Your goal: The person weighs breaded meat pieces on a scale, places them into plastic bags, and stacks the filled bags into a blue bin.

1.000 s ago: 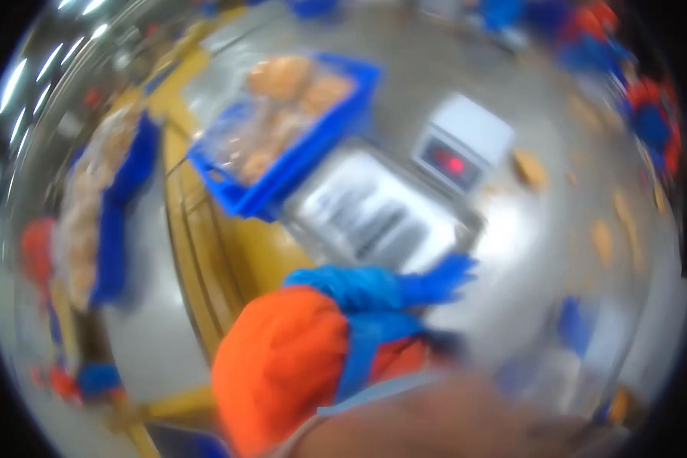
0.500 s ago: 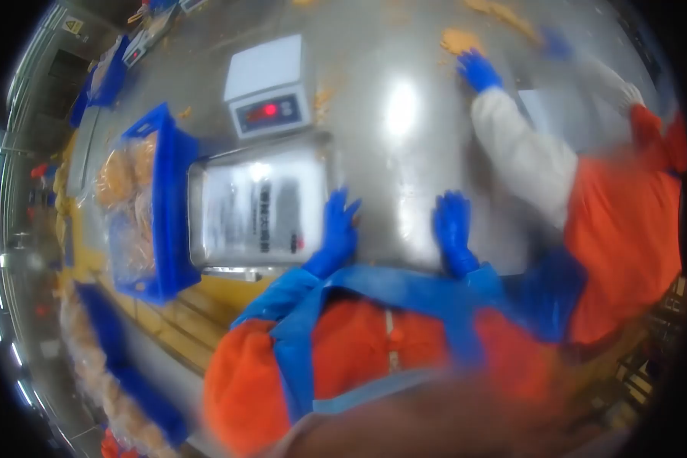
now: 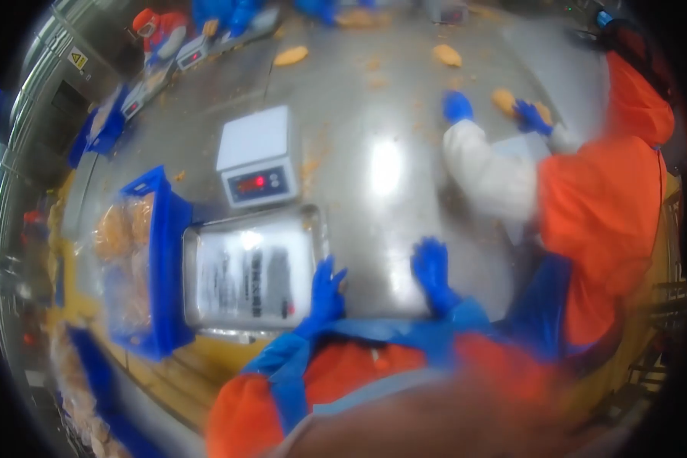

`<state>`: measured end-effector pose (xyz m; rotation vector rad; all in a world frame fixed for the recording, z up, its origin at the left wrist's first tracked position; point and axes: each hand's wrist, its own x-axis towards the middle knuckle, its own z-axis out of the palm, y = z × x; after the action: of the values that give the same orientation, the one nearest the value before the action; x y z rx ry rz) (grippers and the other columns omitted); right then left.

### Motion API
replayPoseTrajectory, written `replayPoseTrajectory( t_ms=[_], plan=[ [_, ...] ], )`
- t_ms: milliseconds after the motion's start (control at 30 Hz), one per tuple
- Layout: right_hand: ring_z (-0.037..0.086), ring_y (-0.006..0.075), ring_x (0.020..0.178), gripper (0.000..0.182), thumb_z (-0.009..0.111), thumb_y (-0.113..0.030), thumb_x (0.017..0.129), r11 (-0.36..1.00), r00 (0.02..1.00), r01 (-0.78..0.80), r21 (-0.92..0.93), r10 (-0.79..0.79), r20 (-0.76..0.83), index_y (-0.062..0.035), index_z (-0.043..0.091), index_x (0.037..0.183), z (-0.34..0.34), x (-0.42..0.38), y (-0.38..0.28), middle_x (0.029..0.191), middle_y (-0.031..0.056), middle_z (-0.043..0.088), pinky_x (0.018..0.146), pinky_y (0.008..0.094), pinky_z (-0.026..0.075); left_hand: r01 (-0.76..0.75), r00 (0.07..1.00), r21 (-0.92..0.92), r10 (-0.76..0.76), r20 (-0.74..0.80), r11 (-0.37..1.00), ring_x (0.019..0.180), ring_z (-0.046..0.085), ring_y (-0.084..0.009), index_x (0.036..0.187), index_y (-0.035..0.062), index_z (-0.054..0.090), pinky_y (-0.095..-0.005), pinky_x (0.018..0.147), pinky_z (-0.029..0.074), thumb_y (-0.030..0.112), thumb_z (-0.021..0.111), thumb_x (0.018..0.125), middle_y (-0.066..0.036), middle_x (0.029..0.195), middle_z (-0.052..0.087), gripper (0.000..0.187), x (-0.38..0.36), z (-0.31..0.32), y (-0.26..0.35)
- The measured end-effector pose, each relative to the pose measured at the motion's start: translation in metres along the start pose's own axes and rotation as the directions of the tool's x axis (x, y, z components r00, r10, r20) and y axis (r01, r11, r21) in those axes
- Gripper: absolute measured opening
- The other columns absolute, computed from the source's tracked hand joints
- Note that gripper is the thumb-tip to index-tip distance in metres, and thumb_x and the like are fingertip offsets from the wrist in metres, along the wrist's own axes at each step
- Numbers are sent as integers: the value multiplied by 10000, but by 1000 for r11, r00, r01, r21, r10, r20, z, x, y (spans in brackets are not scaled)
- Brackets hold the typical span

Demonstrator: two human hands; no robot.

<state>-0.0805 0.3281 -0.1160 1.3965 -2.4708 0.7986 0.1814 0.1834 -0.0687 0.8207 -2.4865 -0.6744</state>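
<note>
My left hand (image 3: 327, 292), in a blue glove, rests at the right edge of a metal tray (image 3: 322, 229), fingers apart and nothing held. White plastic bags with dark printing (image 3: 244, 273) lie in the tray. My right hand (image 3: 433, 273), also blue-gloved, lies with spread fingers on the steel table (image 3: 374, 221), holding nothing. Behind the tray stands a white scale (image 3: 256, 149) with a lit red display. To the left of the tray is a blue crate (image 3: 172, 259) holding clear bags of orange-tan food (image 3: 126, 229).
At the right, a co-worker in orange (image 3: 603, 198) reaches over the table with gloved hands near orange pieces (image 3: 504, 101). More pieces (image 3: 291, 56) lie farther back. Other people (image 3: 160, 34) work at the far left beside small scales (image 3: 193, 55). Another crate edge (image 3: 107, 382) shows lower left.
The view has tilted up, so the tray, scale and my hands appear lower. The co-worker's gloved hands are now closer together near an orange piece.
</note>
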Motion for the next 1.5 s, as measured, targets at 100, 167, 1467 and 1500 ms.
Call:
replayPoseTrajectory(
  t_ms=[100,167,1467,1500],
  plan=[
    [446,347,1134,309,570,-220,790,1000,1000,2,-16,-2,11,-85,592,1067,-10,-2,-3,1172,165,529,1003,500,279,-42,998,-31,41,-44,999,1299,288,-393,1177,121,569,-458,1053,255,85,534,828,-188,1400,343,353,4,-5,7],
    [435,359,1142,294,578,-205,785,1000,1000,27,-9,-27,-14,-72,593,1047,-21,-5,-9,1171,178,519,1000,510,284,-70,996,-28,68,-60,997,1305,279,-393,1176,118,570,-459,1054,254,81,528,827,-189,1402,340,354,4,-6,7],
    [456,286,1170,444,622,-221,835,-20,808,-585,811,-99,581,-30,495,1215,-119,5,-76,1247,165,491,985,367,353,384,764,-681,200,613,624,1319,280,-258,1411,65,242,-370,1031,320,215,499,909,-111,1459,219,583,87,-88,162],
    [457,280,1169,446,620,-209,836,-66,770,-634,771,-150,620,-30,487,1223,-116,3,-77,1249,163,489,984,362,356,191,753,-570,253,607,799,1295,308,-247,1398,12,236,-344,1048,290,220,441,941,-141,1417,297,543,86,-84,169]
  ],
)
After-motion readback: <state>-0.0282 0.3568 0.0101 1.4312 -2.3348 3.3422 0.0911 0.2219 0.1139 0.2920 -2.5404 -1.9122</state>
